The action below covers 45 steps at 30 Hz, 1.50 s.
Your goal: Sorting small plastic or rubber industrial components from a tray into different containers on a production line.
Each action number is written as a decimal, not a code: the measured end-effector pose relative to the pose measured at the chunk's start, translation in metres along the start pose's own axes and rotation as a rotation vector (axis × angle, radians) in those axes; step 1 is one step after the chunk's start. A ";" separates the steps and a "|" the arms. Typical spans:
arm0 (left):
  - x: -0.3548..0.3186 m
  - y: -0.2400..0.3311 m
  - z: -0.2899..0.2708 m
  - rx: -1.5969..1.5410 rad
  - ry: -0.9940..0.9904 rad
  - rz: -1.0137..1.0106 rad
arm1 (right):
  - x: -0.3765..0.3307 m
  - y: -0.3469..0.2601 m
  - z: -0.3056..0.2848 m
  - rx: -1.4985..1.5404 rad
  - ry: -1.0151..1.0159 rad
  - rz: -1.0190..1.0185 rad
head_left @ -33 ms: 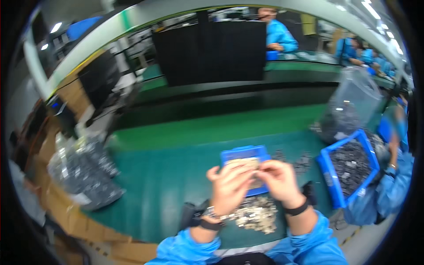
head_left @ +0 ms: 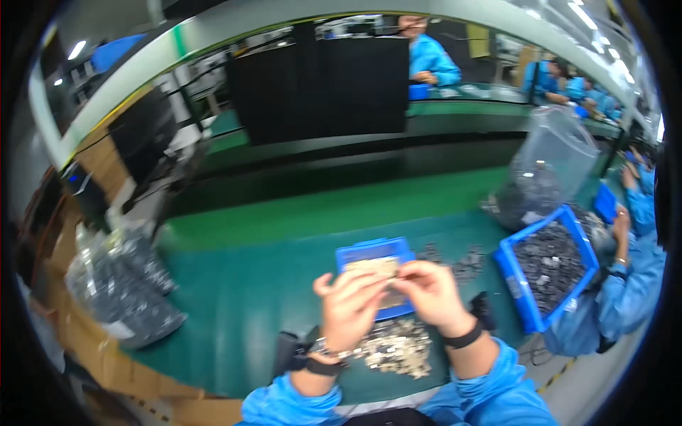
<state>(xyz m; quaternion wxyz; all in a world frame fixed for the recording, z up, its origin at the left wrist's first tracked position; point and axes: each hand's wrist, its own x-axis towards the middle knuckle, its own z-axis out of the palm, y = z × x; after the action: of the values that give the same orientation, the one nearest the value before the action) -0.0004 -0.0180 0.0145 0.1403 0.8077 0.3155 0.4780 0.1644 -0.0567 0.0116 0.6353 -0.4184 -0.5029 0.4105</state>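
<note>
My left hand (head_left: 348, 309) and my right hand (head_left: 432, 297) meet fingertip to fingertip over a small blue tray (head_left: 348, 254). The fingers of both are pinched together around something too small and blurred to make out. Light cream-coloured pieces (head_left: 375, 265) lie inside the tray, partly hidden by my fingers. Just below the tray, between my wrists, a loose pile of small shiny beige and metallic parts (head_left: 399, 349) rests on the green work surface (head_left: 234, 305). A scatter of small dark grey parts (head_left: 465, 264) lies to the right of the tray.
At the right stands a large blue bin (head_left: 517, 295) full of dark parts, with a clear plastic bag (head_left: 547, 160) behind it. Filled bags (head_left: 128, 291) lie at the left. Black objects (head_left: 483, 311) flank my wrists. A co-worker's arm (head_left: 625, 241) is close at the far right.
The whole view has shifted slightly, so the scene sits further left. At the far right the co-worker's hand and a blue tray show more plainly. My hands keep the same pinch.
</note>
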 end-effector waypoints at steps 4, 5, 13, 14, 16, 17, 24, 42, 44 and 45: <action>0.002 0.001 0.006 -0.062 -0.014 0.047 | -0.007 -0.008 -0.005 0.102 -0.052 0.107; 0.001 0.001 0.010 -0.064 -0.026 0.041 | -0.008 0.000 -0.009 -0.013 -0.053 0.055; 0.014 -0.017 0.020 -0.076 0.026 -0.141 | 0.008 -0.010 -0.031 -0.188 0.077 -0.109; 0.014 -0.023 0.020 -0.103 0.046 -0.162 | 0.011 -0.014 -0.030 -0.455 0.012 -0.228; 0.014 -0.025 0.020 -0.089 0.050 -0.169 | 0.009 -0.021 -0.028 -0.723 -0.058 -0.337; 0.017 -0.025 0.021 -0.063 0.065 -0.142 | 0.009 -0.023 -0.026 -0.859 -0.124 -0.349; 0.002 -0.018 0.023 -0.068 0.039 -0.176 | -0.002 -0.013 -0.009 -1.318 -0.366 -0.287; 0.011 0.002 0.021 -0.065 -0.038 -0.155 | 0.006 -0.011 -0.021 -0.347 -0.067 -0.189; 0.009 -0.001 0.017 -0.046 -0.067 -0.093 | 0.005 -0.014 -0.013 -0.282 -0.088 -0.174; 0.008 -0.001 0.017 -0.046 -0.069 -0.061 | 0.003 -0.014 -0.013 -0.272 -0.088 -0.167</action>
<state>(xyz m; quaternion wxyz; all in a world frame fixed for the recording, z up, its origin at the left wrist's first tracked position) 0.0162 -0.0111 0.0109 0.1841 0.8104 0.3238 0.4523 0.1792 -0.0598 0.0235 0.5820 -0.4392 -0.6141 0.3023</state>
